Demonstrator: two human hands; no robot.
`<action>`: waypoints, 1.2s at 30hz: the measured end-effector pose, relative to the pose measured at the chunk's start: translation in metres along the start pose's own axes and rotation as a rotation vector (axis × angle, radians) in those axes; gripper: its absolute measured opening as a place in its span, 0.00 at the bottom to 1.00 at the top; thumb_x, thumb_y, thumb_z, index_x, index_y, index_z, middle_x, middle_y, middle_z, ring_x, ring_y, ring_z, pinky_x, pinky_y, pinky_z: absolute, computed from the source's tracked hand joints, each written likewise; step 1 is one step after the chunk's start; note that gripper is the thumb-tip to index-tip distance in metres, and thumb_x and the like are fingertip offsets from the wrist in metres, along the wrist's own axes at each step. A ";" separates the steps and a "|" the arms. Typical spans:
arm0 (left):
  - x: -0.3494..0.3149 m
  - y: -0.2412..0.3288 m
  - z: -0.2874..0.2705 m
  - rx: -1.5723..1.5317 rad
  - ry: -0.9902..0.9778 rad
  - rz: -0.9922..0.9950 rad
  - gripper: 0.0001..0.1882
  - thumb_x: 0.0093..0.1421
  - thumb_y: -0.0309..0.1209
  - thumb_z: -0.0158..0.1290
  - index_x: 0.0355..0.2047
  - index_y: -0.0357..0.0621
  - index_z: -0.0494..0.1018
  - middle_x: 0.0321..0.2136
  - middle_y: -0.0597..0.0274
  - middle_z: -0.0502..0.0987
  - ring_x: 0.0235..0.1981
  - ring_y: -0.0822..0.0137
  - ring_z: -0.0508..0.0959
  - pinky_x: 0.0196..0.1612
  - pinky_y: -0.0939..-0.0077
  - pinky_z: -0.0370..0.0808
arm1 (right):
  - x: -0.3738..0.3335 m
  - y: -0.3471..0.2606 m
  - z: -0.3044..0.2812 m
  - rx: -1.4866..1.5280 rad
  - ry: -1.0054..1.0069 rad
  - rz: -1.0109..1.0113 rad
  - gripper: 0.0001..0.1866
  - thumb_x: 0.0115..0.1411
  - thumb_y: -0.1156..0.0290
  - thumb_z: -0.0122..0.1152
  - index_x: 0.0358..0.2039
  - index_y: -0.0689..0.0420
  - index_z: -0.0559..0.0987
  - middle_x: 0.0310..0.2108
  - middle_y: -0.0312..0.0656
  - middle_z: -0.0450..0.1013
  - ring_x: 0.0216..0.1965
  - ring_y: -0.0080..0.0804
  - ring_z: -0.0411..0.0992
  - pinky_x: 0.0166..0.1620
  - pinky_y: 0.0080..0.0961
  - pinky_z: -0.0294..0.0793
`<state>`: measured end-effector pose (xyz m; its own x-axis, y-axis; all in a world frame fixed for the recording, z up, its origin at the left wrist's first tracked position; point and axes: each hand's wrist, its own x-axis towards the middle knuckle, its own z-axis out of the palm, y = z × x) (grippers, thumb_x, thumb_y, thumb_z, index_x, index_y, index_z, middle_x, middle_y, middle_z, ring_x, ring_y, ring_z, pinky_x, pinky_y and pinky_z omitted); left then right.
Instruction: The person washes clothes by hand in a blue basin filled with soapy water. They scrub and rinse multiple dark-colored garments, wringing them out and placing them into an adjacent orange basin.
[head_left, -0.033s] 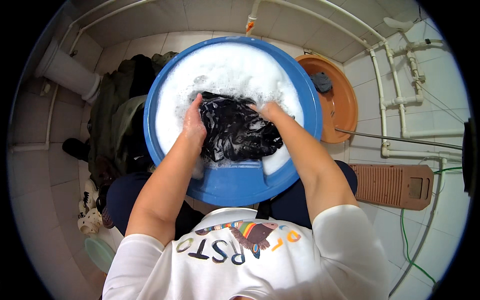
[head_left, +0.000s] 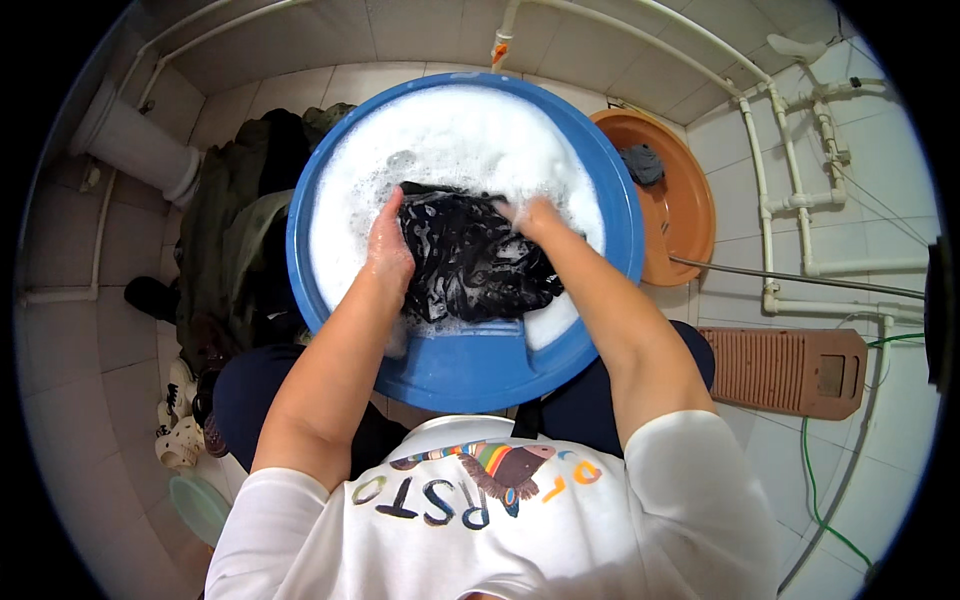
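A wet, soapy black garment [head_left: 475,255] lies bunched in a blue washtub [head_left: 455,375] full of white suds [head_left: 470,130]. It rests partly over the ribbed washboard slope [head_left: 480,348] on the tub's near side. At the garment's left edge, my left hand [head_left: 388,240] grips it with the thumb pointing up; the other fingers are hidden beneath the cloth. My right hand [head_left: 535,218] is closed on the garment's upper right edge, its fingertips partly hidden by foam and cloth.
An orange-brown basin [head_left: 690,205] with a small dark grey cloth [head_left: 643,165] stands behind the tub's right side. A brown washboard [head_left: 780,372] lies at right. Dark clothes [head_left: 235,240] are heaped at left, near shoes [head_left: 180,440]. White pipes [head_left: 755,160] line the walls.
My right hand has shifted very slightly left with the garment's upper right edge. My left hand stays nearly in place at the left edge.
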<state>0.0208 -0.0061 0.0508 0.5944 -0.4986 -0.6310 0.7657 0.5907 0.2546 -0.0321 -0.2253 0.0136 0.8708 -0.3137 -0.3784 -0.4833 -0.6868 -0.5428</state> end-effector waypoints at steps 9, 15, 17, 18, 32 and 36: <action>-0.001 -0.018 -0.006 0.239 -0.009 0.239 0.19 0.61 0.40 0.37 0.46 0.39 0.65 0.43 0.54 0.69 0.44 0.59 0.70 0.46 0.64 0.70 | -0.124 -0.150 0.012 0.279 0.291 -0.966 0.14 0.45 0.56 0.60 0.18 0.55 0.76 0.29 0.40 0.69 0.30 0.37 0.71 0.37 0.30 0.70; -0.036 -0.039 0.040 0.363 0.075 0.112 0.18 0.60 0.39 0.41 0.44 0.38 0.65 0.44 0.55 0.68 0.45 0.63 0.66 0.49 0.65 0.65 | -0.051 -0.090 0.008 0.235 0.401 -0.390 0.17 0.57 0.59 0.47 0.22 0.56 0.77 0.22 0.45 0.74 0.24 0.39 0.72 0.29 0.31 0.72; -0.057 -0.038 0.055 0.458 0.198 0.201 0.20 0.59 0.40 0.43 0.44 0.38 0.65 0.39 0.54 0.70 0.41 0.62 0.70 0.44 0.67 0.68 | -0.076 -0.107 0.010 0.126 0.549 -0.572 0.09 0.49 0.59 0.52 0.22 0.49 0.77 0.22 0.47 0.72 0.25 0.47 0.71 0.32 0.38 0.71; -0.047 -0.035 0.041 0.404 0.074 0.156 0.19 0.59 0.40 0.43 0.43 0.38 0.66 0.36 0.55 0.72 0.37 0.62 0.71 0.42 0.67 0.69 | -0.084 -0.107 0.021 0.190 0.423 -0.518 0.07 0.48 0.64 0.52 0.22 0.49 0.77 0.23 0.47 0.72 0.27 0.47 0.71 0.34 0.37 0.72; -0.028 0.000 0.041 0.979 -0.094 0.410 0.29 0.56 0.44 0.49 0.52 0.40 0.60 0.46 0.51 0.69 0.50 0.58 0.67 0.52 0.70 0.63 | 0.000 -0.045 -0.029 0.175 0.545 0.024 0.23 0.52 0.52 0.55 0.38 0.59 0.71 0.33 0.52 0.73 0.32 0.50 0.71 0.38 0.38 0.69; 0.012 0.014 -0.036 1.795 0.081 0.428 0.45 0.42 0.53 0.59 0.54 0.37 0.58 0.48 0.41 0.66 0.53 0.49 0.64 0.54 0.66 0.61 | -0.007 -0.038 -0.036 -0.181 0.167 -0.042 0.34 0.50 0.40 0.51 0.38 0.62 0.73 0.38 0.55 0.69 0.42 0.50 0.68 0.45 0.37 0.67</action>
<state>0.0297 0.0188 0.0201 0.8246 -0.4546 -0.3367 -0.0745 -0.6773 0.7319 -0.0165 -0.2209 0.0642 0.8999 -0.3758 -0.2213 -0.4354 -0.8030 -0.4069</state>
